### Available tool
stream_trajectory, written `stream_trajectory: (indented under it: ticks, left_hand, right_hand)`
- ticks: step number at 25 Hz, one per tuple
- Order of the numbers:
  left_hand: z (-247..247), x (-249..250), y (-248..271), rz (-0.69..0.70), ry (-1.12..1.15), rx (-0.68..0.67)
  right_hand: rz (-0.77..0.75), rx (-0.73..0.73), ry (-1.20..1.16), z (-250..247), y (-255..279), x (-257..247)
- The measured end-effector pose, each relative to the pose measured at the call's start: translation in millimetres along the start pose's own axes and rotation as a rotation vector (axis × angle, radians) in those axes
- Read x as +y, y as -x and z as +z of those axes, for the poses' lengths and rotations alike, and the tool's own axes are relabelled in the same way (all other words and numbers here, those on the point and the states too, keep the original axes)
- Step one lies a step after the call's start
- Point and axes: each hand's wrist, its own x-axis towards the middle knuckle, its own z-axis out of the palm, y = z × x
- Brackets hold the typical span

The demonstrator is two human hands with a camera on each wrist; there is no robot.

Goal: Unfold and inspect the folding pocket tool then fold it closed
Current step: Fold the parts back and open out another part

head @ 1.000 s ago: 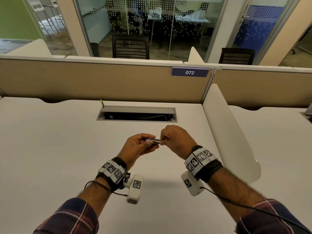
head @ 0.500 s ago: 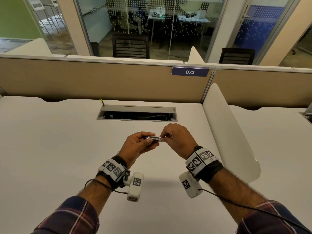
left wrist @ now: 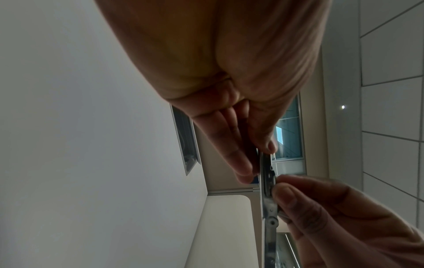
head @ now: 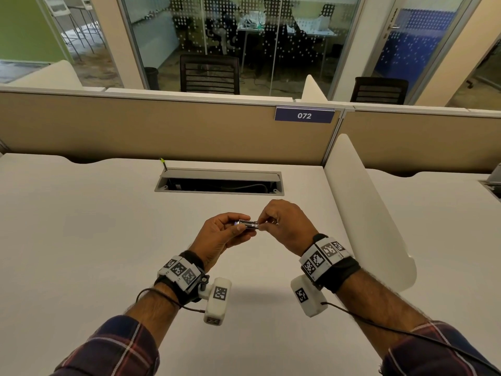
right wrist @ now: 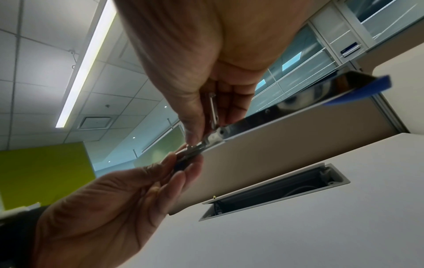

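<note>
Both forearms reach forward, wrists close together; left hand (head: 219, 234) pinches between thumb and fingers, right hand (head: 284, 226) curls in, fingertips meeting the left's.

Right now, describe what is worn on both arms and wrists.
Both forearms wear rolled-up plaid sleeves, dark blue with red and white lines. Each wrist carries a black strap with a white band of black-and-white square markers. A white camera box hangs under each wrist, with a thin black cable running back along the arm.

Silvery pocket tool (right wrist: 213, 110) pinched between right hand (right wrist: 201, 76) and left hand (right wrist: 110, 204), above white desk (right wrist: 298, 235).
</note>
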Motion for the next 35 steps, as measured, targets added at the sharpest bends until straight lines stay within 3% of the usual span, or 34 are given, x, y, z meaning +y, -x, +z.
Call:
stream_trajectory:
  ticks: [9,17,25,30,35]
  left_hand:
    - [-6,-1,0,0.023,0.045,0.032]
    - [-2,-1,0,0.021,-0.008,0.027]
    - [1,1,-1,0.029,-0.039,0.014]
    - [2,3,-2,0.027,-0.023,0.012]
    - [2,1,-3,0.021,-0.058,0.017]
  right_hand:
    - [-0.129,0.084,0.088,0,8,8]
    - [-0.104,0.025,0.281,3,14,0]
    - [-0.123,0.030,0.209,16,11,-4]
    - [-0.029,0.135,0.184,8,12,-1]
    - [-0.093,0.064,0.264,14,12,-3]
